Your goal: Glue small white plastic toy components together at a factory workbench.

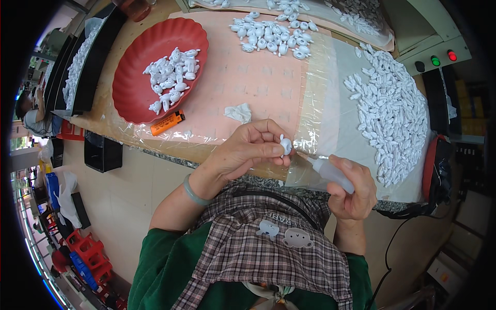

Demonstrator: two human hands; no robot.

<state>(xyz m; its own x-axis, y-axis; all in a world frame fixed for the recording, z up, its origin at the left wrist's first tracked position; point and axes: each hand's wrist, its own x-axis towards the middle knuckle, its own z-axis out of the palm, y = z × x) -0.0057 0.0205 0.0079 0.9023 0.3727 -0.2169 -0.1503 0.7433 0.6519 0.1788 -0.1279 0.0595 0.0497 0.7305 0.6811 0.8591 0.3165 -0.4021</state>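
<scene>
Between the thumb and fingers of my left hand (pixel 253 147) is a small white figurine head (pixel 285 145) with an ear sticking up. My right hand (pixel 356 188) is wrapped round a translucent squeeze bottle (pixel 333 174), tilted so its thin nozzle points at the head. The nozzle tip is close to the piece; whether it touches I cannot tell. Both hands are over the table's front edge. Beyond them lies a crumpled white tissue (pixel 238 112). Many similar white heads (pixel 271 36) sit in a group at the back of the pink mat (pixel 248 77).
A red scalloped bowl (pixel 126 67) at left holds white figurines (pixel 173 72). An orange box cutter-like object or lighter (pixel 168 123) lies before it. At right spreads a large pile of small white parts (pixel 392 119). Black bins (pixel 98 62) stand at far left; a machine with coloured buttons (pixel 435 61) at back right.
</scene>
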